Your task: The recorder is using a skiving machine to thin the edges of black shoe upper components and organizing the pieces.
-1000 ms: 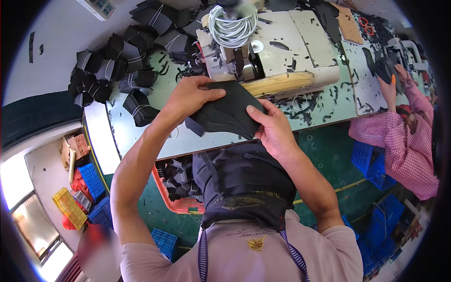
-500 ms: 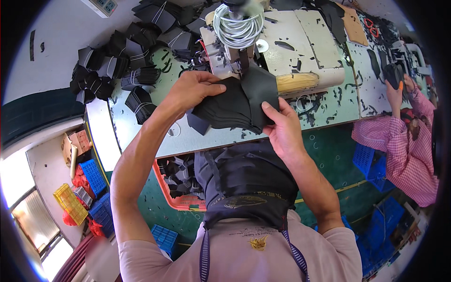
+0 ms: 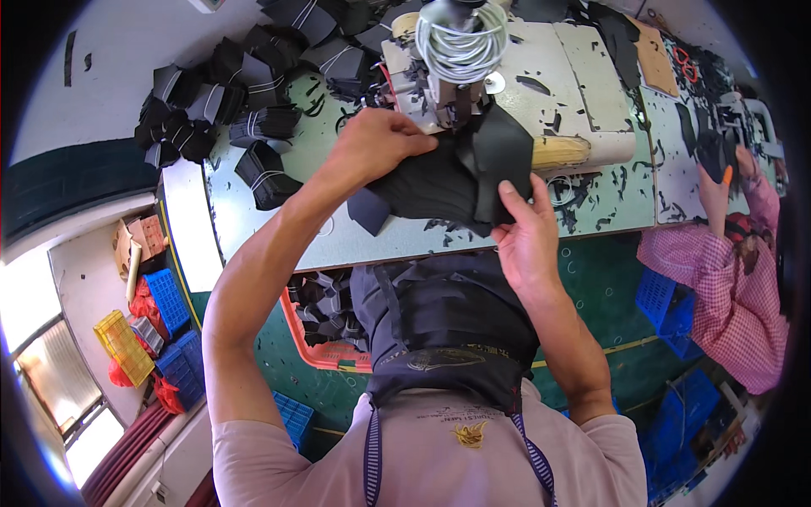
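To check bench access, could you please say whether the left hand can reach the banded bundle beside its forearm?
Probably yes, once free: the banded bundle lies uncovered, but the left hand holds black pieces.

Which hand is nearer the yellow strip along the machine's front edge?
Right. The right hand is below the yellow strip in the picture, at the right edge of the black pieces; the left hand is farther off, at those pieces' left side.

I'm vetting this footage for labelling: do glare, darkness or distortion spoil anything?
Head view: parts of the window at lower left are blown out to white; head view: the fisheye blackens the corners and bends edges near the rim; head view: left hand and right hand read clearly, but the black sheets they hold are so dark that layers blend.
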Demonstrator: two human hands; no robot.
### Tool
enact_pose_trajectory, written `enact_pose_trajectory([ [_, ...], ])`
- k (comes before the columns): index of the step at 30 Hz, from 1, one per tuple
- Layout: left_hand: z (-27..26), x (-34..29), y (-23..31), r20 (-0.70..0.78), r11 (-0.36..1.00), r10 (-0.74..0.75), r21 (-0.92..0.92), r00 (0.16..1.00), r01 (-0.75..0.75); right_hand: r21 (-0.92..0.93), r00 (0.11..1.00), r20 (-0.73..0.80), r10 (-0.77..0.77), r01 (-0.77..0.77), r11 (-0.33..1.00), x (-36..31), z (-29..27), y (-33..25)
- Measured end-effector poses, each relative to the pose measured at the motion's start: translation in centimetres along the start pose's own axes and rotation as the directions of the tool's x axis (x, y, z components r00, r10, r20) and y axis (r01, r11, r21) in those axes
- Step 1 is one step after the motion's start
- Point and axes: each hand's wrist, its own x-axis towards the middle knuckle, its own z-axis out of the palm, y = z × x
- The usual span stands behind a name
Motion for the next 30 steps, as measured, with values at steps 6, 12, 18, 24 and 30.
enact_pose_trajectory([
  [6,0.1,-0.3,-2.3,0.091,0.918,0.034,-0.396,0.995,0.005,-0.020,1.000,0.013,-0.019,0.019,1.000,-0.3,-0.6,0.4],
  [12,0.4,0.2,0.2,0.029,0.978,0.014,-0.208,0.999,-0.007,0.008,1.000,-0.004,-0.012,0.012,1.000,-0.1,-0.5,-0.2],
  [18,-0.1,-0.1,-1.6,0.066,0.964,0.009,-0.267,0.998,0.009,-0.047,1.000,-0.007,-0.020,0.020,0.999,-0.3,-0.7,0.0],
  [24,0.3,0.5,0.2,0.047,0.963,0.104,-0.255,0.993,-0.089,-0.021,0.999,-0.015,-0.037,0.036,0.999,0.3,-1.2,-0.9],
  [30,0.1,0.5,-0.9,0.048,0.986,0.007,-0.167,0.999,0.001,-0.035,1.000,-0.015,0.001,-0.002,0.999,-0.1,-1.0,-0.2],
])
